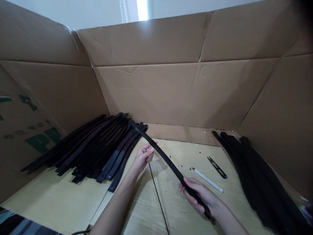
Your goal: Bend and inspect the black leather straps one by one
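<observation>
A long, narrow black strip [170, 163] slants through the air from upper left to lower right. My right hand [199, 195] is wrapped around its lower part. My left hand [144, 157] is closed in a pinch, with its fingertips against the strip's edge higher up. A thin black cord [157, 192] runs down from under the left hand toward the front edge; the exact grip on it is partly hidden by the fingers. The strip's far end [132, 123] overlaps a pile of similar dark strips [97, 143].
At right on the pale tabletop [58, 199] lie black thread snips [217, 167] and a white pen-like tool [207, 179]. More black strips [256, 182] lie along the right side. Cardboard walls [146, 85] enclose the left, back and right. Small dark scraps dot the table.
</observation>
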The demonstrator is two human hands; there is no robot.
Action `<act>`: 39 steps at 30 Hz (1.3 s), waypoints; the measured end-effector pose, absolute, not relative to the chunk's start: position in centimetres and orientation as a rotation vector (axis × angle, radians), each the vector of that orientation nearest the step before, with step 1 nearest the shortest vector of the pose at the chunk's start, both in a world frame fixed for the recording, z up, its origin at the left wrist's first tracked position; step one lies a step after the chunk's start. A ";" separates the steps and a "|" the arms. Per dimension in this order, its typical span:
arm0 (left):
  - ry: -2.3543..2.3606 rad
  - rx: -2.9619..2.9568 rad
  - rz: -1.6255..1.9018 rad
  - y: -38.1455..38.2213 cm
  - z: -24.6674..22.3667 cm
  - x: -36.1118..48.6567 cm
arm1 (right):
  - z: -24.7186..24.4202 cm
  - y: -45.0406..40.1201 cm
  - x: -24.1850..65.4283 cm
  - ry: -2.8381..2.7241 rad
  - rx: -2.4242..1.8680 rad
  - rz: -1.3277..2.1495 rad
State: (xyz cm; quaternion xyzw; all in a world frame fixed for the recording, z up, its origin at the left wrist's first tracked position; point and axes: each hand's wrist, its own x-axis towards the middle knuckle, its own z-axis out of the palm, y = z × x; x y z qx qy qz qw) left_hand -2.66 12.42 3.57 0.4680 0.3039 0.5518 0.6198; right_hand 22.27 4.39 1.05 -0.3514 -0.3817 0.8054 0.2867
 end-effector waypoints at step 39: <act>1.121 1.283 1.479 12.3 3.9 -1.5 | 0.8 5.5 22.8 -1.812 -1.330 0.965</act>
